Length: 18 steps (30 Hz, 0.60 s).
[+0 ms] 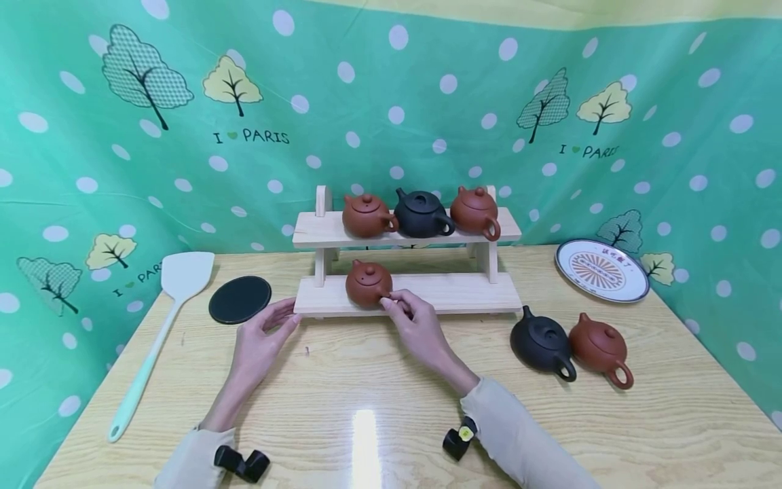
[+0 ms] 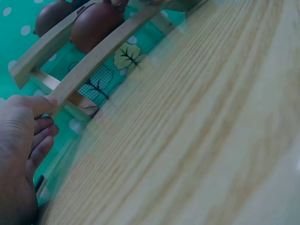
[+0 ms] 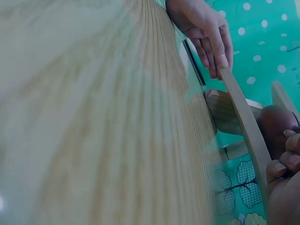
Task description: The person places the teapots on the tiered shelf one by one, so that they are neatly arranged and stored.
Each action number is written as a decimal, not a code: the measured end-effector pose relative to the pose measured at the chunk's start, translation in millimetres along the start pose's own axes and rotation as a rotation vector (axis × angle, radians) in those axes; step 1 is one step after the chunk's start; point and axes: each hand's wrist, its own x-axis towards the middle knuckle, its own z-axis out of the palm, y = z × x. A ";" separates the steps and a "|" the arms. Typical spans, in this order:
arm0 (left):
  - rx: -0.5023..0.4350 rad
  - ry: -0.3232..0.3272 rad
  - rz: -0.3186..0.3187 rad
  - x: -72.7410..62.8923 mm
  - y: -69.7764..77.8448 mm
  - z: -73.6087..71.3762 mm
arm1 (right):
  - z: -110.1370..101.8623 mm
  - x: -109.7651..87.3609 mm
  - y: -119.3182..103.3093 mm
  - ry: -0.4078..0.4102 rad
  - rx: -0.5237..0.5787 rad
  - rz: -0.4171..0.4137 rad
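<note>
The brown teapot (image 1: 368, 284) sat upright on the lower shelf (image 1: 458, 293) of the wooden rack (image 1: 320, 266), left of its middle. Its spout (image 1: 357, 263) pointed toward the back and slightly left, its handle (image 1: 384, 295) toward the front right, so its long axis ran diagonally across the board. Of the hands, the right hand (image 1: 421, 333) pinched the handle, while the left hand (image 1: 259, 345) gripped the lower shelf's left end above the worktop (image 1: 330, 387).

Bright light is filling the head view, glare (image 1: 365, 448) streaking the counter (image 1: 318, 387); wrist views are looking dimmer, softer.
</note>
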 end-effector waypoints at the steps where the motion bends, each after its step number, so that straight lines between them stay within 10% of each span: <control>1: -0.002 0.000 0.002 0.0 0.0 -0.1 | -0.9 -0.7 -0.6 0.006 -0.002 0.002; 18: -0.007 -0.004 0.003 -0.3 3.3 -0.2 | -35.9 -23.3 -0.3 0.066 0.004 0.027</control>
